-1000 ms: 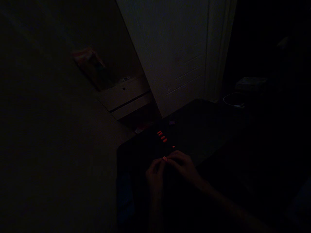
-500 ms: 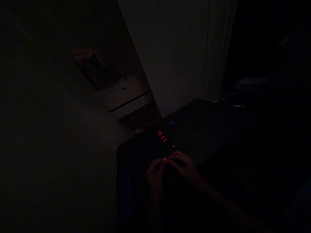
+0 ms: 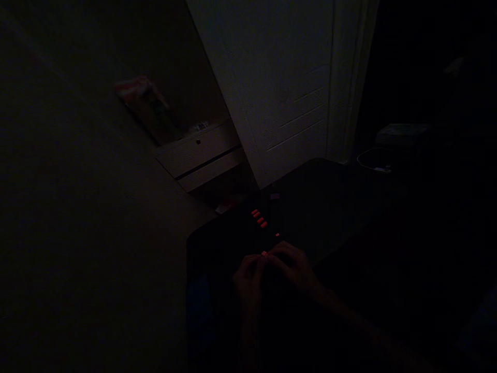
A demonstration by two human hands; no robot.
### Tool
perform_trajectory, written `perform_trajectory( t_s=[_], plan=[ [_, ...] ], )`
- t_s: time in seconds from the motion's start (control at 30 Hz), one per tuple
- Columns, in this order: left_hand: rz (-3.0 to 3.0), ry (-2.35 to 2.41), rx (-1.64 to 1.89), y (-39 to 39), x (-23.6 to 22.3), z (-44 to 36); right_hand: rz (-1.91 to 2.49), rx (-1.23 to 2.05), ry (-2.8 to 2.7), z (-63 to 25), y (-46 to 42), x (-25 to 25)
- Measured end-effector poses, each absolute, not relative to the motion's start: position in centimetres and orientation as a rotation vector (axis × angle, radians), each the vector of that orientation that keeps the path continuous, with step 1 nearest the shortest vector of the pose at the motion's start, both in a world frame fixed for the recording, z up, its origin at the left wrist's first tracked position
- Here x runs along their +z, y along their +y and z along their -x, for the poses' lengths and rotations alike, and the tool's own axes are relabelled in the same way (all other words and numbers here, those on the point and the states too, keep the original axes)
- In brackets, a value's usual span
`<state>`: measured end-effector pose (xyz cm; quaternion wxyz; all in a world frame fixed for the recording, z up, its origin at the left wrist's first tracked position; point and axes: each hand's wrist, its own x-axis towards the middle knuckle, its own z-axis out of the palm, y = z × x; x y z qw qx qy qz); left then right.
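The scene is very dark. My left hand (image 3: 248,274) and my right hand (image 3: 291,263) meet over the dark table (image 3: 322,207), fingertips pinched on one small reddish piece (image 3: 264,254) between them. Its exact kind is too dim to make out. Beyond my hands, several small red blocks (image 3: 260,220) lie in a slanting row. A smaller light-red piece (image 3: 277,234) lies by itself just past my right hand. Farther back is a small purple block (image 3: 275,196).
A pale door or panel (image 3: 287,103) rises behind the table. To its left is a light drawer unit (image 3: 202,153) with a red-topped packet (image 3: 143,103) above. A white cable (image 3: 365,163) lies at the table's far right, near a pale box (image 3: 402,133). Something blue (image 3: 200,305) is at lower left.
My hands stay nearly in place, with the small reddish piece shifted very slightly between the fingertips. The picture is a little darker around my hands. The blocks on the table have not moved.
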<state>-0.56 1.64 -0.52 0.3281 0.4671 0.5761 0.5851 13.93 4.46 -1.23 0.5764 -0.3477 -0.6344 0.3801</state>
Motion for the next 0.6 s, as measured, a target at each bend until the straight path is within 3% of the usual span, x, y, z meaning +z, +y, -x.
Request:
perform_trajectory(
  t_s=[0.6],
  plan=[
    [-1.188, 1.516, 1.545, 1.67, -0.73, 0.57, 0.841, 0.875, -1.476, -13.83, 4.61, -1.19]
  ],
)
